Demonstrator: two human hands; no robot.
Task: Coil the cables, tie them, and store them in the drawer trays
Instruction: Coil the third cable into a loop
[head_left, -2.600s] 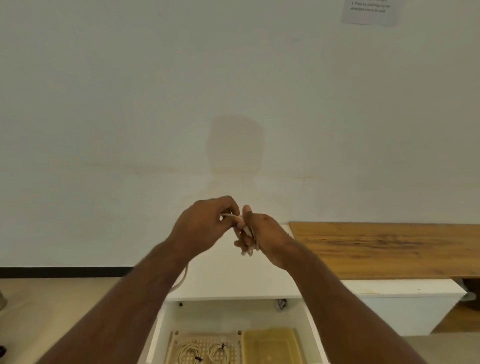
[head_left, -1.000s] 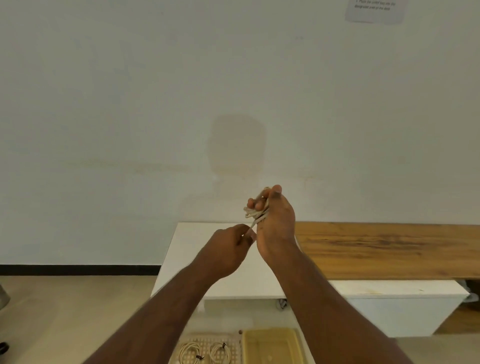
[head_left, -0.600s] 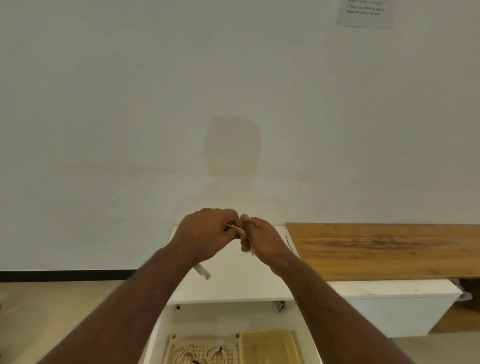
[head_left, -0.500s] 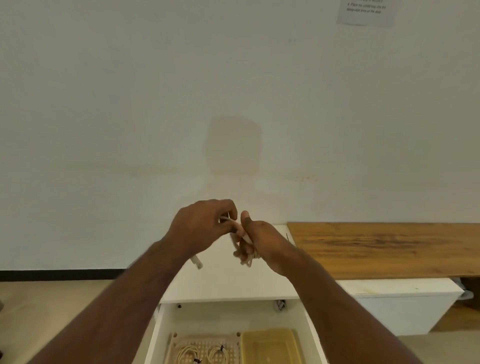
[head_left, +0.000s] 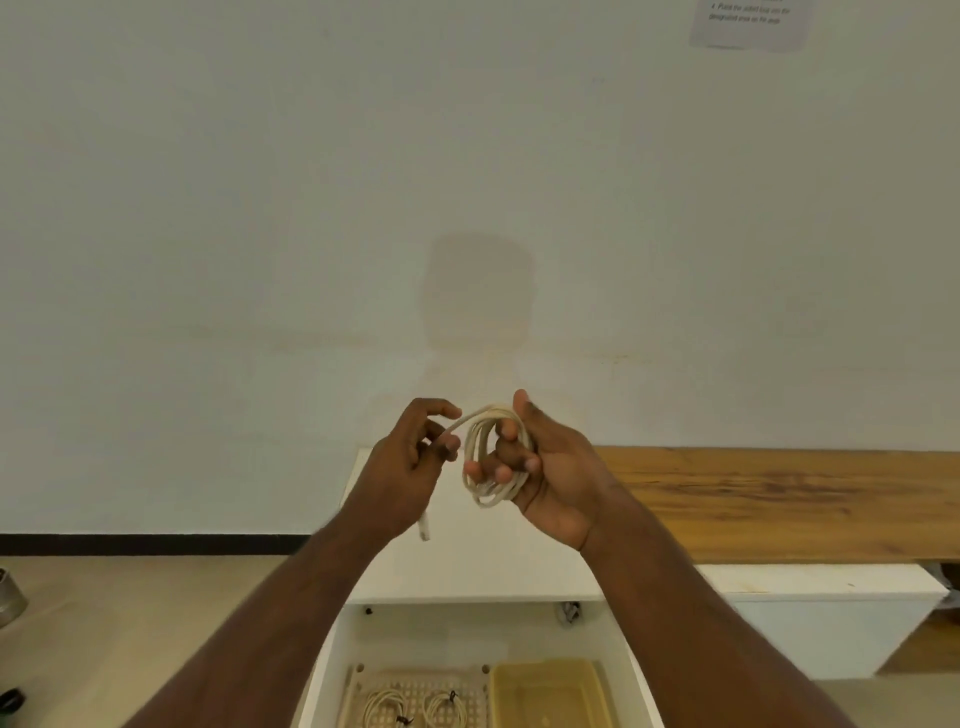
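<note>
A cream cable (head_left: 488, 491) is wound into several loops around the fingers of my right hand (head_left: 545, 467), which holds the coil above the white cabinet top (head_left: 467, 566). My left hand (head_left: 410, 462) pinches the loose end of the same cable; its plug (head_left: 424, 527) hangs down below that hand. Below, the open drawer (head_left: 332, 660) holds a perforated tray (head_left: 353, 691) with two tied cable coils (head_left: 384, 709) and a yellow tray (head_left: 545, 691) beside it on the right.
A wooden benchtop (head_left: 779, 499) runs to the right of the white cabinet. A plain wall stands behind, with a paper notice (head_left: 748, 21) at the top right. Beige floor lies to the left, with a metal object (head_left: 8, 597) at the left edge.
My hands have drawn slightly apart and my right hand has turned palm up, so the wound coil on its fingers shows. The free end is shorter than 2.6 s ago.
</note>
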